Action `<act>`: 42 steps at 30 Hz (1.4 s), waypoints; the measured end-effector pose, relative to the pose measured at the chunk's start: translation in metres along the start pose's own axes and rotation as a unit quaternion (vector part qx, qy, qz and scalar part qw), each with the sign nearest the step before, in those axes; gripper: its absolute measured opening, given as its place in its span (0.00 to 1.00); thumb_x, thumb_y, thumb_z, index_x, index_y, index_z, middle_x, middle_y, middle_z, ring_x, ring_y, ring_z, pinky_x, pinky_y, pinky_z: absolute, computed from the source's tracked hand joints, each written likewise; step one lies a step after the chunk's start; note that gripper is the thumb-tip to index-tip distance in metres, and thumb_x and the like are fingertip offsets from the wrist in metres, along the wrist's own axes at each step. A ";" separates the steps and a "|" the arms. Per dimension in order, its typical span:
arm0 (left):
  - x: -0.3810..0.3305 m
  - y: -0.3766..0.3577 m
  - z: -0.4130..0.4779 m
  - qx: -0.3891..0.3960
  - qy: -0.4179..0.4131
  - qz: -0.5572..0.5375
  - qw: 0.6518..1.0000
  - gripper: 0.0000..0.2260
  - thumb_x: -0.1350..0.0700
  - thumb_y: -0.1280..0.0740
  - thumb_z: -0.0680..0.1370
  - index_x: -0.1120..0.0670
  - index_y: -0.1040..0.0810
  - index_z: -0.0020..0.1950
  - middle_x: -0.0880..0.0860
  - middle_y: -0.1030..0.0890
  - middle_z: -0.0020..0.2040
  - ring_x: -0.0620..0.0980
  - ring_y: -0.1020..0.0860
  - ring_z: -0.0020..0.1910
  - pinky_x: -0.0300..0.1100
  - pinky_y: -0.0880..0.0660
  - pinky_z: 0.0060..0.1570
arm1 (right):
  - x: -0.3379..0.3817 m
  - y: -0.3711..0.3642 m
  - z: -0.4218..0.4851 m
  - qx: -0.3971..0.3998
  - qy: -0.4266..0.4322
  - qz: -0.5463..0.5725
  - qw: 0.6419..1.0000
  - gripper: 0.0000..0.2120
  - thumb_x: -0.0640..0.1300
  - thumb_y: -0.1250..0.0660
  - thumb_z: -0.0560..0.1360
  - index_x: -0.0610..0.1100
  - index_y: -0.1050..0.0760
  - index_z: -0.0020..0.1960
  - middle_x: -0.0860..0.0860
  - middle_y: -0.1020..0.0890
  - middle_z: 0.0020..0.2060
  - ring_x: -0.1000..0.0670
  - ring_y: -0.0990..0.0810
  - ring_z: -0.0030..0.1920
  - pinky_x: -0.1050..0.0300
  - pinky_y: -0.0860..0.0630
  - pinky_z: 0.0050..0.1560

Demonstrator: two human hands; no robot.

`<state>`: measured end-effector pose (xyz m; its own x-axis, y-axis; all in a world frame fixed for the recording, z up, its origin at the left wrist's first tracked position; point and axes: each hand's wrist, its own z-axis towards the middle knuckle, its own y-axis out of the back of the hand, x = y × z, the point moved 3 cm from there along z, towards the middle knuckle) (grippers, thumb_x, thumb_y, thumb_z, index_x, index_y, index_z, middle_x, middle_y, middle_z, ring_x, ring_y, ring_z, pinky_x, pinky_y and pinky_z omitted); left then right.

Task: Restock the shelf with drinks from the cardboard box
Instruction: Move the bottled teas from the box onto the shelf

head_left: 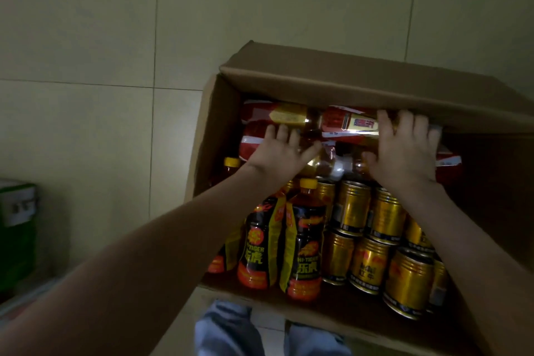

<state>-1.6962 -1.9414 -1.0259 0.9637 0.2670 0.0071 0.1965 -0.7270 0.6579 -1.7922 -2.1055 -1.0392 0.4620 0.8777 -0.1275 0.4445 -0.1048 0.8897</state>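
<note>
Dim light, view straight down. Cardboard box (346, 84) sits open on the tiled floor (86, 37), far flap folded inward over the contents.

Far end of the box: red-labelled bottles (274, 115) lying on their sides, stacked. Near left: black-and-orange bottles (306, 240) with yellow caps, leaning towards the far end. Near right: gold cans (370, 263), packed in rows and touching one another.

Both bare arms reach into the box. Left hand (281, 150) lies on a lower red-labelled bottle (254, 144), fingers spread across its label and thumb out to the right; cannot tell whether it grips or merely rests. Right hand (404, 147) is wrapped over the upper red-labelled bottle (352, 124), fingers curled across its top just under the flap, thumb tucked below.

No shelf in view; every drink seen is in the box.

Left edge: a green crate-like object (17, 225), blurred. Bottom edge: light blue trouser legs (228, 329) just beside the box's near wall.
</note>
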 end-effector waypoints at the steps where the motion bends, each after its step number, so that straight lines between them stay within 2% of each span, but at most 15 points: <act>1: 0.001 0.003 -0.007 -0.045 0.012 -0.010 0.999 0.43 0.58 0.32 0.76 0.49 0.60 0.78 0.65 0.43 0.73 0.67 0.44 0.73 0.60 0.44 0.71 | 0.002 0.003 0.004 0.001 -0.006 -0.014 1.000 0.37 0.56 0.30 0.71 0.43 0.40 0.74 0.40 0.35 0.63 0.40 0.36 0.63 0.46 0.36 0.61; 3: 0.003 0.003 -0.017 -0.109 0.014 -0.021 0.994 0.42 0.60 0.32 0.76 0.46 0.59 0.77 0.63 0.41 0.70 0.66 0.44 0.72 0.61 0.47 0.72 | 0.005 0.007 0.009 0.016 -0.020 -0.032 0.999 0.36 0.58 0.29 0.71 0.43 0.38 0.71 0.41 0.35 0.61 0.41 0.36 0.61 0.49 0.35 0.60; 6: 0.008 0.007 -0.034 -0.163 -0.003 -0.055 0.985 0.42 0.64 0.32 0.74 0.45 0.56 0.77 0.63 0.37 0.66 0.66 0.41 0.72 0.64 0.49 0.72 | 0.006 0.003 0.010 0.018 -0.026 -0.026 0.999 0.37 0.57 0.28 0.70 0.42 0.38 0.71 0.40 0.35 0.62 0.40 0.35 0.63 0.47 0.37 0.64; 10: 0.013 0.011 -0.068 -0.225 -0.035 -0.080 0.971 0.44 0.61 0.25 0.67 0.47 0.48 0.75 0.62 0.32 0.59 0.64 0.30 0.63 0.62 0.34 0.66 | 0.012 0.008 -0.001 0.036 0.009 -0.046 0.998 0.36 0.54 0.29 0.71 0.39 0.40 0.69 0.39 0.26 0.60 0.39 0.28 0.60 0.46 0.33 0.61; 12: 0.017 0.020 -0.095 -0.212 -0.015 -0.131 0.968 0.41 0.56 0.27 0.71 0.46 0.47 0.77 0.63 0.33 0.62 0.63 0.31 0.65 0.59 0.35 0.67 | 0.014 0.025 -0.017 0.059 0.022 -0.044 0.997 0.34 0.58 0.29 0.69 0.38 0.36 0.65 0.39 0.24 0.57 0.39 0.26 0.57 0.47 0.30 0.56; 14: 0.025 0.024 -0.127 -0.177 0.025 -0.199 0.964 0.39 0.50 0.31 0.75 0.44 0.53 0.78 0.61 0.38 0.68 0.60 0.36 0.68 0.54 0.39 0.69 | 0.012 0.046 -0.042 0.087 0.047 -0.052 0.994 0.34 0.59 0.26 0.65 0.39 0.31 0.61 0.39 0.22 0.54 0.39 0.24 0.54 0.47 0.28 0.52; 16: 0.033 0.036 -0.167 -0.158 0.040 -0.255 0.953 0.41 0.47 0.32 0.75 0.40 0.58 0.77 0.59 0.41 0.69 0.58 0.34 0.67 0.51 0.35 0.68 | 0.004 0.075 -0.077 0.085 0.067 -0.070 0.992 0.33 0.58 0.24 0.62 0.40 0.29 0.59 0.40 0.22 0.52 0.40 0.23 0.52 0.47 0.26 0.49; 19: 0.047 0.074 -0.229 -0.137 0.074 -0.329 0.931 0.42 0.47 0.28 0.72 0.41 0.53 0.77 0.57 0.38 0.66 0.57 0.28 0.61 0.47 0.27 0.58 | -0.005 0.131 -0.134 0.098 0.077 -0.045 0.991 0.33 0.60 0.31 0.70 0.45 0.36 0.67 0.44 0.26 0.60 0.45 0.27 0.60 0.49 0.27 0.56; 23: 0.053 0.145 -0.307 -0.129 0.117 -0.415 0.893 0.40 0.49 0.26 0.70 0.42 0.46 0.76 0.55 0.35 0.62 0.55 0.26 0.55 0.38 0.31 0.49 | -0.013 0.224 -0.208 0.083 0.030 0.022 0.996 0.32 0.59 0.29 0.70 0.45 0.35 0.66 0.45 0.25 0.59 0.45 0.25 0.59 0.49 0.25 0.57; 26: 0.049 0.198 -0.357 -0.140 0.080 -0.434 0.886 0.41 0.48 0.25 0.69 0.42 0.45 0.75 0.54 0.35 0.60 0.55 0.26 0.56 0.38 0.30 0.52 | -0.013 0.298 -0.265 0.077 -0.016 0.095 0.992 0.32 0.57 0.28 0.69 0.44 0.34 0.67 0.45 0.24 0.59 0.45 0.24 0.59 0.49 0.25 0.57; 29: 0.037 0.253 -0.406 -0.158 0.036 -0.458 0.874 0.41 0.48 0.24 0.67 0.40 0.42 0.74 0.50 0.33 0.57 0.52 0.27 0.57 0.38 0.29 0.54 | -0.021 0.369 -0.331 0.017 -0.064 0.142 0.988 0.33 0.53 0.19 0.59 0.39 0.26 0.57 0.42 0.19 0.47 0.42 0.18 0.45 0.49 0.21 0.43; 31: 0.024 0.290 -0.439 -0.178 0.006 -0.470 0.865 0.40 0.48 0.23 0.66 0.40 0.40 0.73 0.50 0.32 0.57 0.50 0.27 0.57 0.39 0.29 0.57 | -0.029 0.410 -0.383 -0.054 -0.088 0.162 0.981 0.34 0.52 0.18 0.54 0.36 0.24 0.53 0.40 0.19 0.40 0.40 0.19 0.38 0.49 0.21 0.36; 37: -0.039 0.376 -0.521 -0.201 -0.101 -0.446 0.866 0.41 0.38 0.27 0.58 0.36 0.38 0.70 0.48 0.26 0.61 0.48 0.24 0.57 0.44 0.26 0.57 | -0.063 0.495 -0.534 -0.150 -0.170 0.137 0.964 0.35 0.55 0.21 0.58 0.36 0.25 0.57 0.41 0.19 0.45 0.40 0.19 0.42 0.48 0.21 0.41; 39: -0.073 0.397 -0.547 -0.195 -0.153 -0.463 0.851 0.38 0.40 0.25 0.58 0.35 0.35 0.67 0.47 0.23 0.60 0.47 0.23 0.55 0.44 0.25 0.57 | -0.071 0.512 -0.584 -0.174 -0.194 0.121 0.958 0.34 0.55 0.22 0.59 0.36 0.24 0.57 0.42 0.19 0.46 0.40 0.19 0.43 0.48 0.21 0.41; 42: -0.138 0.417 -0.593 -0.174 -0.217 -0.483 0.830 0.35 0.43 0.24 0.60 0.34 0.34 0.64 0.47 0.23 0.58 0.46 0.22 0.54 0.49 0.24 0.57 | -0.080 0.530 -0.672 -0.215 -0.245 0.096 0.941 0.36 0.55 0.19 0.54 0.37 0.24 0.55 0.42 0.19 0.44 0.40 0.19 0.41 0.49 0.22 0.39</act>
<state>-1.8541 -1.9065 -0.3058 0.3761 0.3109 -0.8729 0.9242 -0.0586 0.3773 -2.1097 -1.9172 -0.2628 0.8474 0.5296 -0.0393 0.0144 0.0511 0.9986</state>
